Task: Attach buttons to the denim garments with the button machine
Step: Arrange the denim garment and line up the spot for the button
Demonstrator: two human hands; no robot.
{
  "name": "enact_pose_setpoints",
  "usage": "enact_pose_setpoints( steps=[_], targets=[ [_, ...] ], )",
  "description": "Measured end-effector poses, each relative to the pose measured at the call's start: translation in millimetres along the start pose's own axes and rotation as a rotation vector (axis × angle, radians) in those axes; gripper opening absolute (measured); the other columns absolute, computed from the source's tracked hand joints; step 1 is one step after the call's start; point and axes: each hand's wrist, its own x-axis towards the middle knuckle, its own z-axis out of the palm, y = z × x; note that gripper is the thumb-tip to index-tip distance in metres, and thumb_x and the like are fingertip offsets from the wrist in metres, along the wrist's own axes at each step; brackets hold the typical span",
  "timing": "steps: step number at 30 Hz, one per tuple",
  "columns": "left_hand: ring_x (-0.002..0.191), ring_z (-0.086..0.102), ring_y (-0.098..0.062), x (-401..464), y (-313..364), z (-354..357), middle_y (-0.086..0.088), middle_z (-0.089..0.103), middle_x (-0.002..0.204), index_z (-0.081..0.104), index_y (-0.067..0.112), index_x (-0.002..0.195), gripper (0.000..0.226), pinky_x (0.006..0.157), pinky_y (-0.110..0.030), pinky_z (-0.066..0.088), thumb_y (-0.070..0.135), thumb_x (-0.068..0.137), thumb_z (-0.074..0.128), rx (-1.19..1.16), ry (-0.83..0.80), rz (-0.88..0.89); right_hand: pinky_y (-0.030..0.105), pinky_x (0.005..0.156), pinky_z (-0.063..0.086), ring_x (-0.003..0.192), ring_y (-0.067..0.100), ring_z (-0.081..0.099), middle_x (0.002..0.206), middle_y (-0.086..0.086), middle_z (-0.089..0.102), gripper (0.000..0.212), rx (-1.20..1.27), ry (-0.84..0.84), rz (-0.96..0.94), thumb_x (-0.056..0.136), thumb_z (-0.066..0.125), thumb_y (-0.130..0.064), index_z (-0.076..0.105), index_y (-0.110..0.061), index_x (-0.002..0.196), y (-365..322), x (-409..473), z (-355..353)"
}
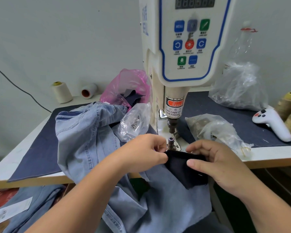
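At the bottom of the frame two bare forearms reach up toward the centre, over a light blue denim garment (166, 204) that spills from the table edge down toward the viewer. Lying on that garment is a dark cloth piece (185, 167), held at both ends: the left hand (146, 152) pinches its left upper corner between curled fingers and thumb, and the right hand (213, 160) grips its right side, thumb on top and fingers curled behind the upper edge. Just beyond the knuckles, at frame centre, stands the small metal lower die (170, 142) of the button machine (183, 47), with the dark punch (172, 123) hanging above it, apart from it; the cloth's upper edge lies just beside the die. More light denim (84, 132) is heaped on the table (10, 162) at centre left. A clear bag of small metal parts (134, 121) lies left of the punch, another clear bag (213, 128) right of it. Farther right rests a white handheld controller (272, 121). At the back sit a pink plastic bag (126, 86), two thread cones (61, 92) and a big crumpled clear bag (238, 88).
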Motion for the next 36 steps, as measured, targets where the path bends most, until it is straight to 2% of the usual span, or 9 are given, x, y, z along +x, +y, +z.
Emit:
enact_pose_setpoints(
  steps=[7, 10, 16, 19, 22, 25, 28, 32, 36],
  targets=[
    [0.055, 0.045, 0.003, -2.4, -0.7, -7.0, 0.027, 0.054, 0.061, 0.061, 0.032, 0.080, 0.014, 0.057, -0.013, 0.037, 0.031, 0.091, 0.069, -0.052, -0.056, 0.082, 0.018, 0.065, 0.052, 0.077, 0.011, 0.069, 0.087, 0.002, 0.075, 0.029, -0.019, 0.019, -0.032, 0.088, 0.066, 0.003, 0.069, -0.026, 0.089, -1.0, 3.6, -0.6],
    [0.058, 0.045, -0.003, -3.3, -3.4, -6.1, 0.017, 0.051, 0.061, 0.061, 0.032, 0.077, 0.017, 0.059, -0.020, 0.039, 0.036, 0.092, 0.066, 0.024, -0.079, 0.032, 0.013, 0.063, 0.048, 0.071, 0.002, 0.064, 0.079, -0.003, 0.072, 0.033, -0.066, 0.027, -0.091, 0.090, 0.063, 0.000, 0.069, -0.032, 0.086, -0.9, 4.4, 1.8],
    [0.062, 0.040, -0.009, -3.4, -13.3, -1.3, 0.009, 0.045, 0.063, 0.056, 0.020, 0.071, 0.032, 0.063, -0.021, 0.029, 0.042, 0.095, 0.059, 0.120, -0.035, -0.012, 0.013, 0.067, 0.047, 0.073, 0.003, 0.062, 0.080, -0.002, 0.071, 0.033, -0.125, 0.042, -0.119, 0.090, 0.065, -0.001, 0.067, -0.034, 0.084, 0.6, 7.6, 1.9],
    [0.063, 0.042, -0.011, -0.7, -18.9, 0.4, 0.005, 0.047, 0.071, 0.061, 0.022, 0.071, 0.030, 0.065, -0.026, 0.036, 0.044, 0.092, 0.066, -0.027, -0.043, 0.005, 0.015, 0.065, 0.050, 0.073, 0.005, 0.065, 0.081, -0.002, 0.073, 0.033, -0.090, 0.098, -0.115, 0.090, 0.065, -0.002, 0.068, -0.034, 0.083, 2.1, 12.1, 4.5],
    [0.064, 0.042, -0.014, 5.2, -23.2, 3.5, -0.002, 0.047, 0.070, 0.065, 0.007, 0.078, 0.040, 0.065, -0.028, 0.035, 0.046, 0.086, 0.067, -0.276, -0.004, -0.077, 0.020, 0.066, 0.049, 0.074, 0.005, 0.068, 0.082, -0.003, 0.074, 0.031, -0.032, 0.153, -0.062, 0.091, 0.065, -0.004, 0.069, -0.034, 0.083, 5.0, 20.1, 8.3],
    [0.045, 0.030, -0.010, 16.0, -25.3, 7.2, 0.007, 0.034, 0.049, 0.044, 0.017, 0.049, 0.047, 0.046, -0.019, 0.028, 0.030, 0.085, 0.071, -0.336, 0.146, -0.145, 0.018, 0.064, 0.049, 0.072, 0.003, 0.067, 0.079, -0.004, 0.074, 0.026, 0.040, 0.213, -0.027, 0.090, 0.066, -0.004, 0.070, -0.028, 0.082, 7.5, 29.4, 9.2],
    [0.042, 0.023, -0.011, 26.2, -27.2, 12.0, 0.007, 0.027, 0.046, 0.037, 0.017, 0.053, 0.045, 0.040, -0.018, 0.022, 0.018, 0.081, 0.072, -0.386, 0.252, -0.159, 0.022, 0.068, 0.050, 0.076, 0.008, 0.065, 0.078, -0.004, 0.073, 0.019, 0.107, 0.274, -0.008, 0.088, 0.067, -0.001, 0.070, -0.019, 0.084, 10.2, 38.3, 6.0],
    [0.038, 0.034, -0.003, 37.2, -29.2, 19.9, 0.015, 0.043, 0.046, 0.056, 0.018, 0.070, 0.024, 0.039, -0.012, 0.030, 0.008, 0.078, 0.075, -0.539, 0.328, -0.162, 0.036, 0.078, 0.048, 0.080, 0.019, 0.062, 0.078, 0.003, 0.071, 0.020, 0.184, 0.300, 0.054, 0.086, 0.067, 0.001, 0.071, -0.018, 0.082, 15.8, 45.2, 4.5],
    [0.059, 0.057, 0.004, 42.4, -29.7, 23.7, 0.014, 0.065, 0.063, 0.071, 0.023, 0.077, 0.016, 0.051, -0.008, 0.041, 0.008, 0.082, 0.073, -0.697, 0.282, -0.179, 0.028, 0.067, 0.045, 0.068, 0.010, 0.061, 0.069, -0.002, 0.067, 0.029, 0.292, 0.343, 0.105, 0.085, 0.065, 0.002, 0.072, -0.023, 0.070, 19.6, 50.4, 4.5]
  ],
)
